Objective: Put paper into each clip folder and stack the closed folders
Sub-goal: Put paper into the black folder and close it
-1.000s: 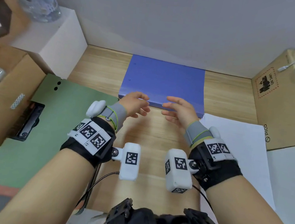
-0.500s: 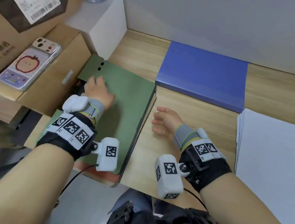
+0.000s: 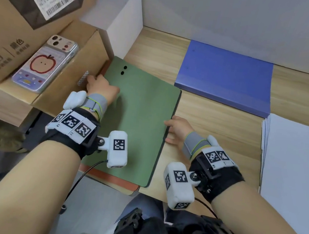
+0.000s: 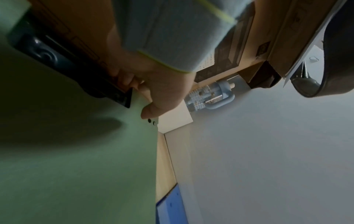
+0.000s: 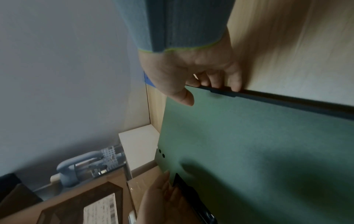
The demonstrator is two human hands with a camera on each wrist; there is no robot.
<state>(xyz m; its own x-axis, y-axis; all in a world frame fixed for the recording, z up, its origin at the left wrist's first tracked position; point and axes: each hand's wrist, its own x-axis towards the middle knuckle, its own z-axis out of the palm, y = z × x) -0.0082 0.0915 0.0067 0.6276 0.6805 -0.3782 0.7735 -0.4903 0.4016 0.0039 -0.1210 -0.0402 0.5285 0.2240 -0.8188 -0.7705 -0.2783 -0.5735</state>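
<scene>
At the far left, a phone point(image 3: 44, 65) in an apple-print case is lying on a cardboard box point(image 3: 71, 80), with a white block point(image 3: 120, 16) just beyond it. Beside the box, the left hand point(image 3: 101, 88) is now gripping the left edge of the green clip folder point(image 3: 140, 119), fingers curled under that edge by the black clip point(image 4: 76, 66), thumb on top; half a second ago the same hand was lying flat on the cover. An orange folder point(image 3: 115, 180) is showing beneath the green one at the near table edge. The right hand point(image 3: 176, 128) is now pinching the folder's right, dark-trimmed edge, fingers under and thumb above; it was resting apart on the wooden table point(image 3: 216, 120) before. With both sides held, the person appears to be starting to lift or draw the green folder toward the working space, probably ahead of loading it. Farther right, the blue folder point(image 3: 225, 75) is lying closed against the far wall, where both hands were a second ago; it seems finished and forms the likely base of the stack. At the far right, the stack of white paper point(image 3: 293, 171) is waiting, untouched.
</scene>
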